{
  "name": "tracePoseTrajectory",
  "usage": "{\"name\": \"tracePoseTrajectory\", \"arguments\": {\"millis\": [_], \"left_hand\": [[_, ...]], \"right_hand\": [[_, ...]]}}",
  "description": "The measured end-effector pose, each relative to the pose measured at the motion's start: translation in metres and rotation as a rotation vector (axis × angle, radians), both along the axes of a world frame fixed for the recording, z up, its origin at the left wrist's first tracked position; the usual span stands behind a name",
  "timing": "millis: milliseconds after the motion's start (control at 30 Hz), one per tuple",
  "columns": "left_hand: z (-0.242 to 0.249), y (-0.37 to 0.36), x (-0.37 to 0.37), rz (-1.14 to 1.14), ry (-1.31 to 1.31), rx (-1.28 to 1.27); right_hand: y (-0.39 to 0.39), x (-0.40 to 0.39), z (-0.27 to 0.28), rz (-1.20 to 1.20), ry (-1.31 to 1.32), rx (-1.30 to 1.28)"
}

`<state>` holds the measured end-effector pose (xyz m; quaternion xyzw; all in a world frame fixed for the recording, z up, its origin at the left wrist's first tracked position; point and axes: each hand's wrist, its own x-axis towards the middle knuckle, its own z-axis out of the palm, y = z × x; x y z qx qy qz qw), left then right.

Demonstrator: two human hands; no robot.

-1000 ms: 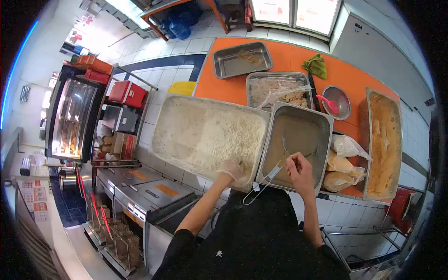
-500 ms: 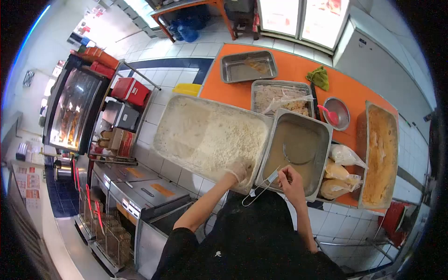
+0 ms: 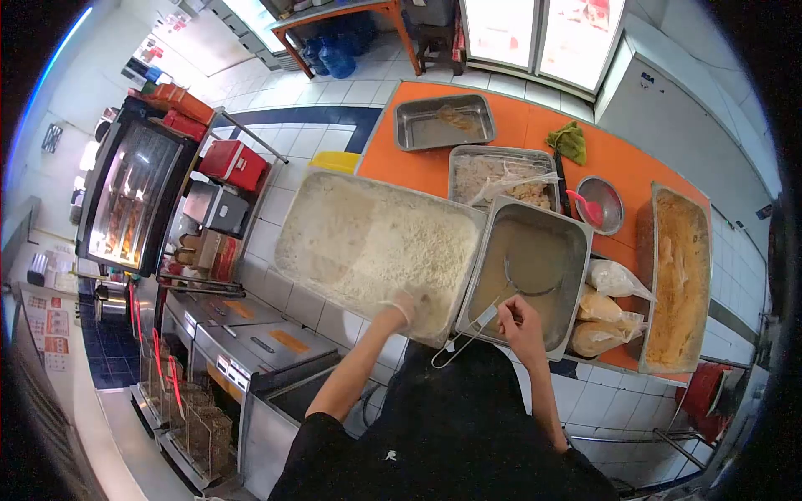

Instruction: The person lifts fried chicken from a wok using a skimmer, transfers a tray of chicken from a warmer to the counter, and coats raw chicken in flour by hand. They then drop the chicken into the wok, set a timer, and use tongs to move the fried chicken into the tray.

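Observation:
My left hand (image 3: 403, 304), in a clear glove, is in the pale flour (image 3: 422, 255) near the front edge of the large metal pan (image 3: 294, 282). Motion blurs its fingers, so their closure is hard to judge. My bare right hand (image 3: 522, 324) is closed over the front of a deep metal pan (image 3: 576, 321) of cloudy liquid. Its fingertips meet the handle of a wire strainer (image 3: 486, 316). That handle crosses the pan's front rim, its hooked end outside. The curved wire rim lies in the liquid; the mesh is hidden.
On the orange table (image 3: 535, 117) are a metal tray (image 3: 405, 134), a tray of breaded pieces (image 3: 535, 194), a bowl (image 3: 616, 209) with a pink scoop (image 3: 591, 207), a green cloth (image 3: 570, 142), filled plastic bags (image 3: 614, 277) and a long pan of orange-brown powder (image 3: 675, 275). Fryers (image 3: 267, 334) stand left.
My left hand has moved left through the flour, away from the pan's right front corner. The right hand and the strainer stay nearly in place.

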<state>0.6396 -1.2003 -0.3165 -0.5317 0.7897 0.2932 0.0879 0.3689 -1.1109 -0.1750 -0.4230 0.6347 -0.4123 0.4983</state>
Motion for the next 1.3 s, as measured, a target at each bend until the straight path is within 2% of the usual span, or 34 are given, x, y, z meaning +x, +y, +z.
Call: {"name": "tracePoseTrajectory", "arguments": {"millis": [133,200,333,400,433,500,533,600,633,700,733,800,833,900,933,967,1033,1067,1133,1167,1200,1267,1300], "left_hand": [[-0.014,0.002,-0.024,-0.128,-0.013,-0.022],[-0.013,-0.014,-0.019,-0.265,-0.003,0.114],[0.022,-0.030,0.008,-0.124,0.066,-0.011],[0.068,-0.034,0.020,0.380,0.453,0.254],[0.081,-0.033,0.027,0.379,0.454,0.251],[0.099,-0.028,0.035,0.786,1.165,0.498],[0.105,-0.025,0.035,0.791,1.174,0.483],[0.113,-0.020,0.039,0.983,1.655,0.522],[0.112,-0.022,0.038,0.995,1.674,0.485],[0.096,-0.033,0.031,1.176,1.922,0.767],[0.053,-0.037,0.037,0.913,1.892,0.545],[-0.036,-0.054,0.042,0.775,1.978,0.511],[-0.054,-0.065,0.038,0.860,2.138,0.697],[-0.031,-0.082,0.027,1.142,1.449,0.348],[-0.031,-0.083,0.033,1.020,1.544,0.320],[-0.025,-0.087,0.035,1.014,1.482,0.193],[-0.001,-0.092,0.045,1.007,1.193,-0.123],[0.016,-0.089,0.059,1.002,0.995,-0.280],[0.055,-0.064,0.098,0.962,0.534,-0.614],[0.074,-0.038,0.131,0.910,0.251,-0.831],[0.072,-0.019,0.161,0.874,-0.082,-1.029],[0.231,0.104,0.212,0.884,-0.133,-1.082],[0.275,0.156,0.225,0.972,-0.235,-1.130]], "right_hand": [[-0.007,0.007,0.002,0.017,-0.007,-0.010],[-0.012,0.012,0.012,0.022,-0.056,0.012],[-0.012,0.008,0.003,0.028,0.000,-0.006],[-0.012,0.006,0.000,0.023,0.001,-0.003],[-0.012,0.006,0.001,0.023,0.001,-0.006],[-0.013,0.004,0.005,0.019,-0.027,0.007],[-0.014,0.001,0.001,0.032,-0.025,-0.003],[-0.017,0.000,-0.011,0.056,0.019,-0.044],[-0.021,0.003,-0.006,0.090,0.017,-0.059],[-0.028,0.008,0.010,0.096,-0.032,-0.035],[-0.033,0.011,0.013,0.143,-0.028,-0.054],[-0.038,0.017,0.019,0.183,-0.032,-0.054],[-0.041,0.021,0.024,0.228,0.019,-0.098],[-0.052,0.026,0.025,0.331,0.067,-0.114],[-0.056,0.031,0.024,0.344,0.036,-0.092],[-0.059,0.038,0.022,0.369,0.006,-0.061],[-0.064,0.051,0.012,0.427,-0.007,-0.117],[-0.067,0.061,0.007,0.546,-0.014,-0.114],[-0.074,0.072,0.002,0.598,0.016,-0.131],[-0.080,0.082,-0.002,0.688,0.016,-0.127],[-0.084,0.091,-0.007,0.731,0.000,-0.118],[-0.083,0.115,-0.008,0.815,-0.023,-0.099],[-0.084,0.127,0.000,0.868,-0.037,-0.097]]}}
